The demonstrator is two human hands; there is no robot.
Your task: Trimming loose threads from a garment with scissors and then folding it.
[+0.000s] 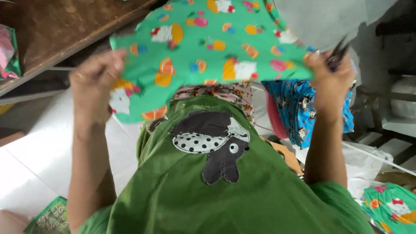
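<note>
Between the two raised hands, a green printed cloth [208, 47] with fruit and cat figures is stretched out flat. Left hand [93, 84] closed, gripping the cloth's left edge. Right hand [329, 80] closed on the right edge, also clasping dark scissors [338, 54]. Below the hands, the person's green shirt [216, 182] with a dark appliqué. Past the right hand, blue printed fabric [299, 108]; beyond the left hand, a brown wooden table [56, 26].
</note>
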